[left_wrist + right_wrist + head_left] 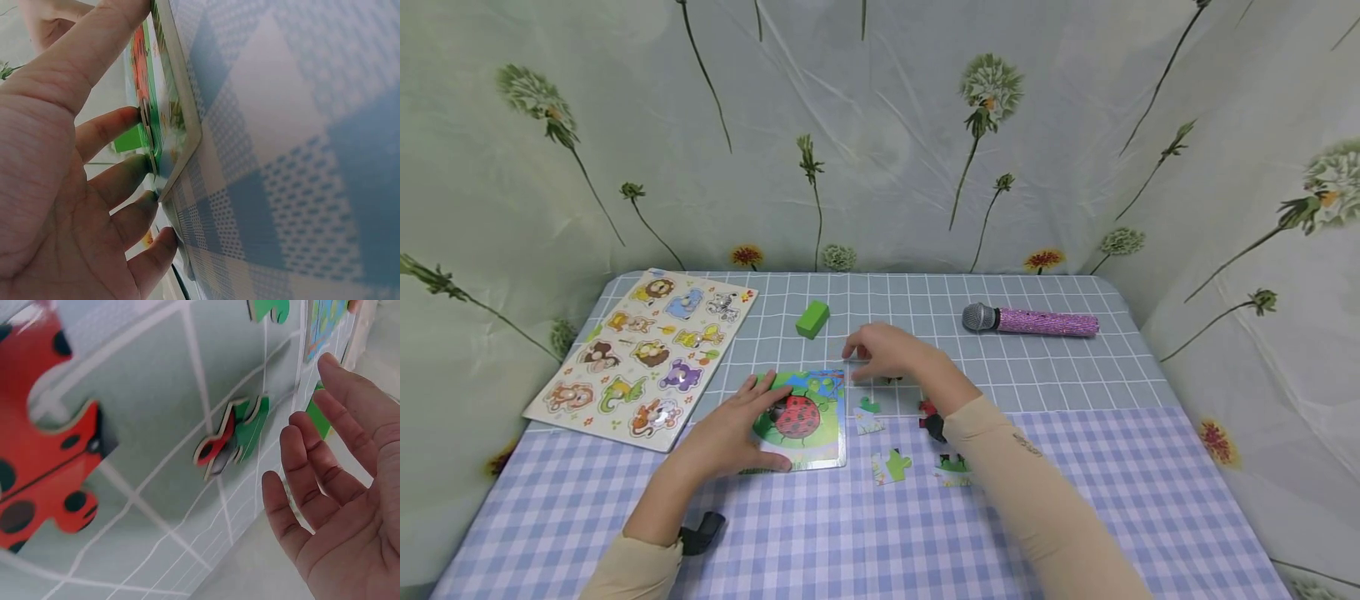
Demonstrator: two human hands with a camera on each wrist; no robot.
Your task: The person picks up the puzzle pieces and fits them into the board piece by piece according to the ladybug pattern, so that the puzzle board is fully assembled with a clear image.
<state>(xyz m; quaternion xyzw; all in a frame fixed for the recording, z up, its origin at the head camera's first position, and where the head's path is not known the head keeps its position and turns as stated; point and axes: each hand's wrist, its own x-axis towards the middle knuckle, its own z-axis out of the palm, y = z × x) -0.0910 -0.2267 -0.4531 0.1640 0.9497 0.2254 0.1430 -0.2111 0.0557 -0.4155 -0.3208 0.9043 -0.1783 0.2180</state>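
Ladybug puzzle board (pixel 805 419) beside loose pieces (pixel 896 465)

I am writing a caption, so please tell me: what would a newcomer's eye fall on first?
Probably the bright ladybug board left of center, on which the left hand rests, with loose puzzle pieces to the board's right. Next, perhaps, the glittery purple microphone at the back right and the large animal board on the left.
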